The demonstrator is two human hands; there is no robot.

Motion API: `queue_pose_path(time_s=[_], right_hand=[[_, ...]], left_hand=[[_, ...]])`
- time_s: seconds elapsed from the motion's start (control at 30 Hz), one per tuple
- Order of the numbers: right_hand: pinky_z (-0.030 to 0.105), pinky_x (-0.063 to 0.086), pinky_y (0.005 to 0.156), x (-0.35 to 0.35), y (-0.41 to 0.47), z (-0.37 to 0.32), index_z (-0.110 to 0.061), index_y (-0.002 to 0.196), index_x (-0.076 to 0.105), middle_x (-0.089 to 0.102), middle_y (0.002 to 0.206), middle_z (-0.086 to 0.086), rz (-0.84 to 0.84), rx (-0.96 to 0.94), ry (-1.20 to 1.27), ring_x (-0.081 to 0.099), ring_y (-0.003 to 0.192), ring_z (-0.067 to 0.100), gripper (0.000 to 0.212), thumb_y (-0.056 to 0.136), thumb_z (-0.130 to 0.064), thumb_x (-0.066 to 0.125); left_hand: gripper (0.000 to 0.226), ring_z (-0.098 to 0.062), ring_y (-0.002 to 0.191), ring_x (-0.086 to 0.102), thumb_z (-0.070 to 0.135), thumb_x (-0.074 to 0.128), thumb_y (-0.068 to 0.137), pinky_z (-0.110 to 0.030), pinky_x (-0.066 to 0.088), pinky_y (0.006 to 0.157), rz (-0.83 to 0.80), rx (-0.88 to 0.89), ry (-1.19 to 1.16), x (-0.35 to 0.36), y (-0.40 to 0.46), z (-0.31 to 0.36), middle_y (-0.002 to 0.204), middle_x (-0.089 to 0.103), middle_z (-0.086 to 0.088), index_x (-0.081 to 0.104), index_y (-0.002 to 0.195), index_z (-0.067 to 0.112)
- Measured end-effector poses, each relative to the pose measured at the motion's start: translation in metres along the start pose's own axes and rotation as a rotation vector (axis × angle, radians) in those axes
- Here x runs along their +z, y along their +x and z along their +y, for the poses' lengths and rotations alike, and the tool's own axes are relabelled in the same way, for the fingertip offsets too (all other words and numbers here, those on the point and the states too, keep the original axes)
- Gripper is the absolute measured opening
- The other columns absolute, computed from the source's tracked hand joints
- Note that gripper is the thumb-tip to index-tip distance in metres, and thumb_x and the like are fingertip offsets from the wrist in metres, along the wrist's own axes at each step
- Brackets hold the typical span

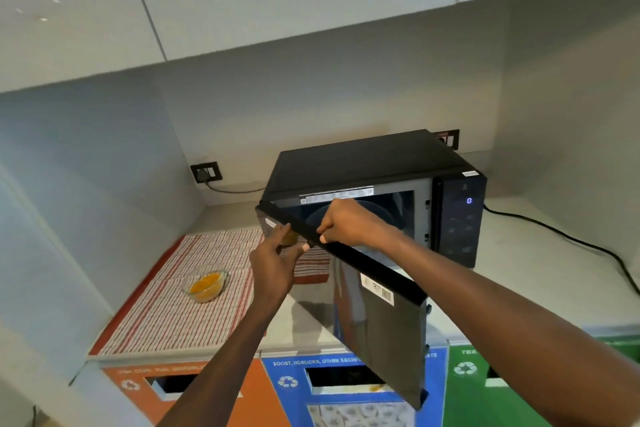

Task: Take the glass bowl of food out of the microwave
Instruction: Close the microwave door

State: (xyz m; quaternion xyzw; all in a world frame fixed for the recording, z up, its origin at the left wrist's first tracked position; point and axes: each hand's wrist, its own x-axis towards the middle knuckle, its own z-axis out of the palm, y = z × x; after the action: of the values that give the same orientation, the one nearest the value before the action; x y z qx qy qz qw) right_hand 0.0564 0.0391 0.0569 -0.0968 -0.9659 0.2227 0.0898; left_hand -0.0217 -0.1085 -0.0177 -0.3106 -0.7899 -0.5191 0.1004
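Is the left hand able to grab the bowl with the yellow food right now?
Probably yes. The glass bowl sits in the open on the striped cloth, left of the microwave door. The left hand is at the door, with nothing between it and the bowl.

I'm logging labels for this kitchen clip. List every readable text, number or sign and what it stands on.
"0": microwave display.
"BOOST, HORLICKS, OTHER SACHE...", cut off by the door: blue bin panel.
Recycling symbols: orange, blue and green panels.
Orange and green headings, door sticker, cavity label: too blurred.
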Motion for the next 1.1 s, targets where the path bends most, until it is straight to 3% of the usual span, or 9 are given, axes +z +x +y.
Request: queue_pose_path(time_s=[0.07, 0.13, 0.27, 0.4, 0.5, 0.63, 0.77, 0.93, 1.1], right_hand=[[0.035, 0.056, 0.087, -0.008, -0.009, 0.009, -0.008, 0.105, 0.077, 0.077, 0.103, 0.008, -0.024, -0.013, 0.002, 0.07, 0.09, 0.018, 0.022, 0.089, -0.017, 0.066], [0.037, 0.054, 0.093, -0.017, -0.018, 0.02, -0.01, 0.11, 0.075, 0.076, 0.109, 0.007, -0.042, -0.02, -0.004, 0.068, 0.099, 0.019, 0.025, 0.089, -0.019, 0.067], [0.028, 0.049, 0.092, -0.03, -0.036, 0.044, -0.012, 0.119, 0.07, 0.071, 0.122, 0.005, -0.061, -0.021, -0.016, 0.064, 0.11, 0.018, 0.034, 0.088, -0.025, 0.069], [0.022, 0.043, 0.09, -0.046, -0.055, 0.074, -0.012, 0.125, 0.066, 0.066, 0.131, 0.004, -0.074, -0.026, -0.025, 0.062, 0.116, 0.016, 0.04, 0.089, -0.029, 0.069], [0.02, 0.046, 0.086, -0.059, -0.068, 0.093, -0.011, 0.125, 0.066, 0.068, 0.129, 0.005, -0.081, -0.021, -0.038, 0.064, 0.108, 0.014, 0.039, 0.089, -0.028, 0.068], [0.011, 0.039, 0.069, -0.072, -0.077, 0.114, -0.011, 0.125, 0.066, 0.07, 0.123, 0.006, -0.083, 0.025, -0.09, 0.059, 0.09, 0.002, 0.04, 0.088, -0.026, 0.07], [0.013, 0.035, 0.064, -0.079, -0.081, 0.132, -0.01, 0.125, 0.066, 0.07, 0.122, 0.008, -0.034, 0.097, -0.228, 0.06, 0.091, 0.009, 0.038, 0.089, -0.024, 0.068], [0.033, 0.052, 0.089, -0.073, -0.074, 0.146, -0.009, 0.124, 0.065, 0.065, 0.117, 0.013, 0.033, 0.287, -0.431, 0.064, 0.104, 0.026, 0.033, 0.092, -0.016, 0.064], [0.032, 0.047, 0.068, -0.057, -0.079, 0.156, -0.004, 0.118, 0.061, 0.066, 0.105, 0.016, 0.191, 0.281, -0.63, 0.068, 0.09, 0.029, 0.026, 0.093, -0.01, 0.059]], left_hand=[[0.047, -0.027, 0.119, 0.062, 0.014, 0.07, 0.086, -0.025, 0.052, 0.091, -0.007, -0.008, 0.035, 0.006, 0.005, 0.002, 0.137, 0.06, -0.008, 0.059, 0.131, 0.014], [0.047, -0.031, 0.126, 0.056, 0.014, 0.068, 0.088, -0.04, 0.048, 0.102, -0.033, 0.024, 0.102, 0.014, 0.011, 0.004, 0.142, 0.055, -0.009, 0.057, 0.134, 0.015], [0.052, -0.027, 0.138, 0.044, 0.006, 0.064, 0.089, -0.032, 0.029, 0.105, -0.12, 0.122, 0.246, 0.027, 0.016, 0.004, 0.15, 0.046, -0.005, 0.053, 0.138, 0.02], [0.073, -0.026, 0.142, 0.036, -0.011, 0.073, 0.073, -0.028, 0.018, 0.109, -0.258, 0.265, 0.367, 0.039, 0.024, 0.005, 0.151, 0.043, -0.011, 0.05, 0.139, 0.011], [0.078, -0.022, 0.143, 0.033, -0.01, 0.075, 0.072, -0.025, 0.011, 0.111, -0.254, 0.317, 0.455, 0.047, 0.027, 0.005, 0.153, 0.04, -0.009, 0.046, 0.141, 0.01], [0.064, -0.021, 0.149, 0.022, 0.002, 0.057, 0.094, -0.023, 0.003, 0.115, -0.283, 0.355, 0.595, 0.055, 0.036, 0.003, 0.16, 0.027, -0.005, 0.03, 0.15, 0.016], [0.082, -0.022, 0.148, 0.026, 0.0, 0.068, 0.084, -0.033, 0.022, 0.119, -0.275, 0.39, 0.726, 0.062, 0.04, 0.007, 0.16, 0.028, -0.003, 0.025, 0.152, 0.02], [0.066, -0.024, 0.14, 0.042, 0.003, 0.063, 0.088, -0.036, 0.039, 0.109, -0.209, 0.404, 0.817, 0.078, 0.049, 0.012, 0.152, 0.045, -0.005, 0.036, 0.148, 0.018], [0.067, -0.024, 0.13, 0.054, 0.009, 0.07, 0.084, -0.036, 0.049, 0.101, -0.229, 0.4, 0.926, 0.086, 0.058, 0.021, 0.143, 0.056, -0.007, 0.043, 0.144, 0.014]])
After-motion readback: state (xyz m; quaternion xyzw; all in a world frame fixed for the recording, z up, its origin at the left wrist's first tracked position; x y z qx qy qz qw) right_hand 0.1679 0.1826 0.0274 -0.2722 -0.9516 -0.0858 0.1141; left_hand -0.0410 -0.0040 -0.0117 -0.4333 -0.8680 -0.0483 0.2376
